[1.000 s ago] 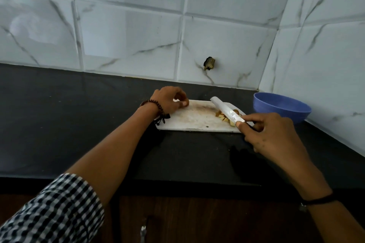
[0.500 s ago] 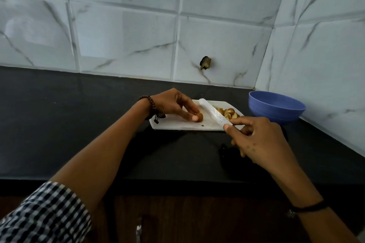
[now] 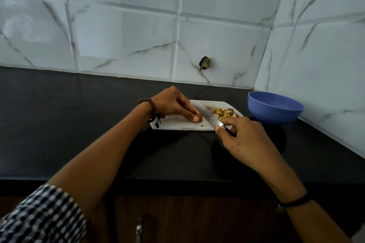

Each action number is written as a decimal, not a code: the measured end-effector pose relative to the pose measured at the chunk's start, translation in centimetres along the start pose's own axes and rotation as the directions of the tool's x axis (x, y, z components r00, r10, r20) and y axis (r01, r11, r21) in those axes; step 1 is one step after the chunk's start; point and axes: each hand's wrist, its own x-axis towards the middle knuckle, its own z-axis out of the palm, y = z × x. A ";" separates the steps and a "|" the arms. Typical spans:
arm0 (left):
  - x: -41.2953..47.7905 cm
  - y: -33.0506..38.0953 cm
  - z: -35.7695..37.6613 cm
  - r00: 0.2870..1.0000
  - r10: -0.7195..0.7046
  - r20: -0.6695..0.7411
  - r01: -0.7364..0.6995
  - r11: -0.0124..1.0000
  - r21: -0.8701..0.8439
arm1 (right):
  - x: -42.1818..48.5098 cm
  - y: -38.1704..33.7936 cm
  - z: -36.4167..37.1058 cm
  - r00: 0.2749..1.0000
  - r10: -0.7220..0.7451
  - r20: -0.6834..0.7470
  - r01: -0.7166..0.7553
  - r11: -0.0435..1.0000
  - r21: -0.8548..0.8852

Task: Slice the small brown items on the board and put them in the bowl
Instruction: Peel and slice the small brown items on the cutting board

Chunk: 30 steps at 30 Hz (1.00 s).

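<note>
Head camera view, looking down at a black kitchen counter (image 3: 79, 124) against a white marble-patterned tiled wall (image 3: 126, 41). Just right of centre lies a white cutting board (image 3: 177, 123). The left hand (image 3: 171, 104), reaching in from the lower left, pinches one small round brown item (image 3: 199, 117) between thumb and fingertips, holding it against the middle of the board. The right hand (image 3: 246, 140), entering from the lower right, is curled round the handle of a knife (image 3: 207, 115). Its blade slants up and to the left across the board, just right of the brown item; whether it touches the item cannot be told. A heap of cut brown and yellowish pieces (image 3: 223, 113) sits at the right end of the board, beyond the blade. A blue bowl (image 3: 274, 108) stands on the counter to the right of the board, near the corner of the walls. The left wrist wears a beaded bracelet (image 3: 152, 104), and a checked sleeve (image 3: 39, 217) fills the lower left corner. The right wrist wears a dark band (image 3: 294, 202).
</note>
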 end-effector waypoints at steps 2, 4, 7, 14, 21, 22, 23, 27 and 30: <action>0.0 0.1 0.1 1.000 0.001 -0.004 -0.001 1.000 -0.007 | 0.0 -0.2 0.2 1.000 0.004 0.002 -0.004 0.999 -0.039; 0.0 0.0 0.1 1.000 -0.001 -0.010 0.001 1.000 -0.014 | 0.0 -0.5 0.3 1.000 0.005 0.016 -0.004 0.998 -0.069; -0.1 0.0 0.2 1.000 0.010 -0.006 -0.010 0.999 -0.033 | 0.1 -1.3 0.2 0.997 0.031 0.066 -0.022 0.991 -0.132; -0.1 0.0 0.4 0.999 0.046 -0.013 -0.046 0.999 -0.016 | 2.3 -2.8 0.3 0.938 0.248 0.240 -0.178 0.943 -0.280; -0.2 -0.3 0.4 0.998 0.056 -0.032 -0.056 0.998 0.006 | 1.1 -2.3 1.7 0.997 -0.073 -0.026 0.063 0.959 -0.278; -0.2 -0.3 0.5 0.998 0.057 -0.032 -0.057 0.998 0.009 | 1.3 -2.6 1.6 0.997 -0.076 -0.018 0.068 0.955 -0.287; -0.3 -0.2 0.5 0.998 0.058 -0.037 -0.057 0.998 0.013 | 1.3 -3.0 1.4 0.998 -0.067 0.004 0.065 0.951 -0.302; -0.7 0.3 0.7 0.995 0.069 -0.072 -0.065 0.996 0.054 | 1.1 -3.9 0.7 0.991 0.017 0.130 0.031 0.933 -0.358; -0.8 0.2 0.6 0.994 0.071 -0.083 -0.065 0.995 0.082 | 0.6 -3.9 0.7 0.997 -0.051 0.061 0.069 0.933 -0.353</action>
